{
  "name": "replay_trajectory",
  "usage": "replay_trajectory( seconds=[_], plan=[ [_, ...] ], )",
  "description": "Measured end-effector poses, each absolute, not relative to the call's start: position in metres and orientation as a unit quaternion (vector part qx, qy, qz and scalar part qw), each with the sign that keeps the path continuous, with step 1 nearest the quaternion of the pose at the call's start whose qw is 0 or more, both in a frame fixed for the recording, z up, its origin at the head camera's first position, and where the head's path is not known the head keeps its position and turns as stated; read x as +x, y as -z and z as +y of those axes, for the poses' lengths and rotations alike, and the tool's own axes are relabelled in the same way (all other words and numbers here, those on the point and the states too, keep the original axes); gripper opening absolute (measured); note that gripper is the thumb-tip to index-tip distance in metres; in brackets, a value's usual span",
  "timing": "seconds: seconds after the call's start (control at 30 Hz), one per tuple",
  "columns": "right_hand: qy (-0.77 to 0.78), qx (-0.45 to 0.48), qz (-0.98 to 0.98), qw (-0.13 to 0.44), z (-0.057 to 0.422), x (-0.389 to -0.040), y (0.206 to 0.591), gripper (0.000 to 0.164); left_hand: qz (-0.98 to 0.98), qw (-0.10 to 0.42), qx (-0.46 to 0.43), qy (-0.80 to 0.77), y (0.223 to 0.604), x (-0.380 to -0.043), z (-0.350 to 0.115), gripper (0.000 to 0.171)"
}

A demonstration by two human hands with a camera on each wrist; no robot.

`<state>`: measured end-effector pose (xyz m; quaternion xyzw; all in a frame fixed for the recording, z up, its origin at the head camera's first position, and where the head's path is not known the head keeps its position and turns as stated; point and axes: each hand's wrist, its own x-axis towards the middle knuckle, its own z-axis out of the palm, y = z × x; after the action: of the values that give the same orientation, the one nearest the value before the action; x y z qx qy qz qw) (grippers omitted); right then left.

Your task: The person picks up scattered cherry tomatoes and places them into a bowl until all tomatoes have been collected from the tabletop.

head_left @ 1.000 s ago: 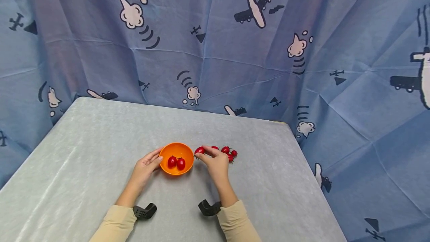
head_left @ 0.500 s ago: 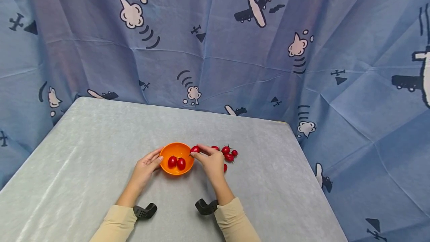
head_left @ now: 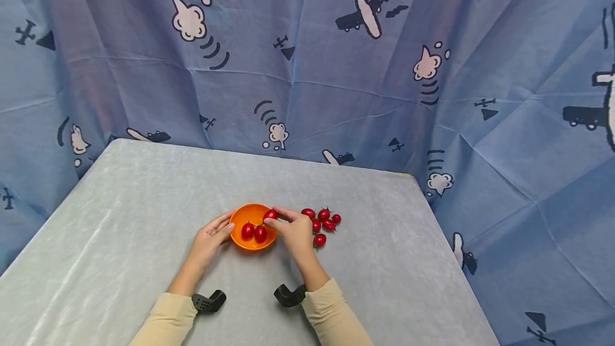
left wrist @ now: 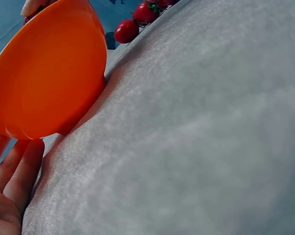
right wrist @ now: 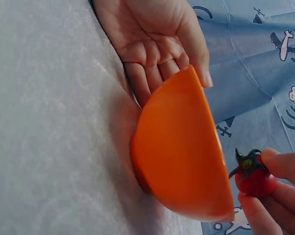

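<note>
Over the right-hand edge of the bowl's mouth, as the head view shows it, a red cherry tomato (head_left: 270,215) is held up by the right hand (head_left: 294,231), which pinches it between thumb and fingers. The right wrist view shows its dark green calyx (right wrist: 248,164) turned toward that camera, one leaf tip close to the bowl's rim; whether they touch cannot be told. The orange bowl (head_left: 250,211) stands upright, and two more red tomatoes lie side by side in it, a left one (head_left: 247,231) and a right one (head_left: 260,234). On its other side the left hand (head_left: 209,239) grips the bowl, thumb at the rim and fingers against the outer wall. Just to the right of the right hand, a loose group of six tomatoes (head_left: 329,225) lies on the table, some with green stems showing; the one farthest right looks the smallest, and the nearest lies a little apart from the others. The table (head_left: 144,218) has a pale grey, faintly creased covering. Each forearm wears a beige sleeve (head_left: 165,316), with a curved black device (head_left: 209,301) at the wrist. Behind the table and along its right side hangs a blue curtain (head_left: 336,68) printed with airplanes, clouds and a star.
</note>
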<state>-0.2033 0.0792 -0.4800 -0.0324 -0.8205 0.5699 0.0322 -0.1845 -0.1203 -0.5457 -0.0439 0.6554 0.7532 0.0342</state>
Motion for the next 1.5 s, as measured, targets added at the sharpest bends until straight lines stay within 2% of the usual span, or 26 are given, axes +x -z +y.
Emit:
replay_trajectory(
  seconds=[0.93, 1.5],
  plan=[
    [-0.57, 0.003, -0.821, 0.014, 0.046, -0.212, 0.488, 0.032, 0.658, 0.029, -0.03, -0.752, 0.544, -0.183, -0.12, 0.05],
    [-0.549, 0.029, -0.835, 0.023, 0.038, -0.213, 0.49, 0.03, 0.664, 0.032, -0.037, -0.747, 0.546, -0.183, -0.12, 0.051]
  ],
)
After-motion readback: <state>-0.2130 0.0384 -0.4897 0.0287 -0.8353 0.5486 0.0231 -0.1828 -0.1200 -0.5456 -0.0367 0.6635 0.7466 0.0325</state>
